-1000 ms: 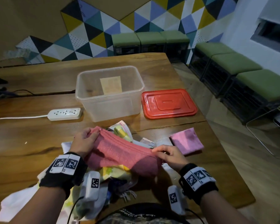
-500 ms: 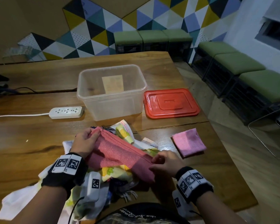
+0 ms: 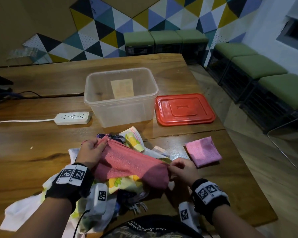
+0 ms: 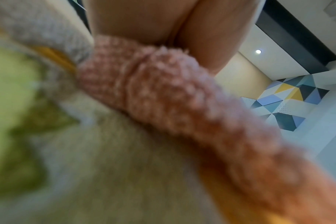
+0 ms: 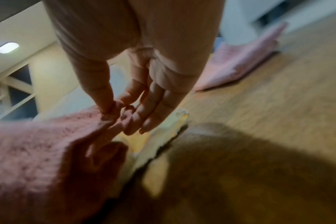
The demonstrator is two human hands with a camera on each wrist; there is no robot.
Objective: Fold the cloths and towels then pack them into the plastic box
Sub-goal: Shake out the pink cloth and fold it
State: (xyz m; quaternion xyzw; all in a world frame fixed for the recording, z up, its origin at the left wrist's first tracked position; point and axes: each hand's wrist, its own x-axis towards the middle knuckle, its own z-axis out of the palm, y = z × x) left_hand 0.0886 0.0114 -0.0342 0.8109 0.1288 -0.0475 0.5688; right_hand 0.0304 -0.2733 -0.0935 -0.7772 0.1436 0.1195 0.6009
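Left hand (image 3: 91, 152) and right hand (image 3: 183, 170) pinching red cloth (image 3: 127, 166) ends

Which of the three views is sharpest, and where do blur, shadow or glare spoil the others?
Head view: sharpest overall, with glare on the red lid and bent edges from the wide lens. Left wrist view: heavily blurred, the pink towel fills it. Right wrist view: soft, a dark shadow over the table; the right hand pinching the towel remains readable.

Red towel (image 3: 127, 164): nubby, matt terry cloth. Plastic box (image 3: 120, 97): translucent, smooth plastic. Beside the box, red lid (image 3: 184, 109): glossy plastic. Table (image 3: 33, 143): polished wood, visible grain.
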